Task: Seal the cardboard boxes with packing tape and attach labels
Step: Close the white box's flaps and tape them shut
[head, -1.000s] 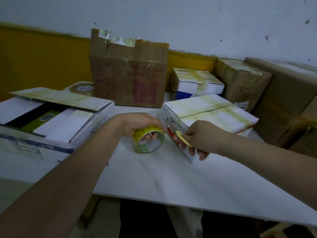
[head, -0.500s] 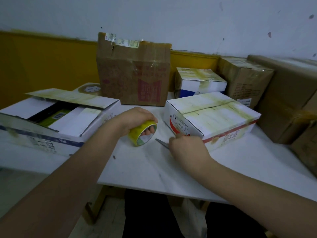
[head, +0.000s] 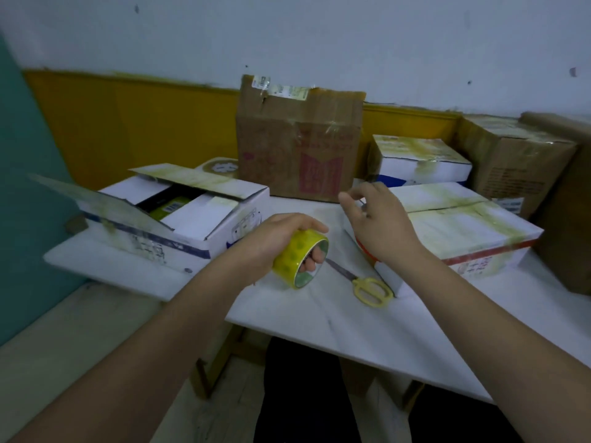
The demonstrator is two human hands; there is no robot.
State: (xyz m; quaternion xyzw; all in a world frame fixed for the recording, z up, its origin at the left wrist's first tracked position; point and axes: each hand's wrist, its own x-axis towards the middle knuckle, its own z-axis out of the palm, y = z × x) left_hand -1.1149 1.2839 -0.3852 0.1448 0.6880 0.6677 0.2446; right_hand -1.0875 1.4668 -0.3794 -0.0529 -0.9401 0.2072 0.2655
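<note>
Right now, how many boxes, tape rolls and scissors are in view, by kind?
White boxes: 3 (open, taped, rear)
Brown boxes: 3 ()
Tape rolls: 2 ()
Scissors: 1
Total: 9

- The left hand grips a yellow tape roll, fingers hooked through its core, just above the white table.
- The right hand hangs loosely curled over the near corner of a closed white box, holding nothing.
- Yellow-handled scissors lie on the table between roll and box.
- An open white box sits at left.
- A tall brown box stands behind.
</note>
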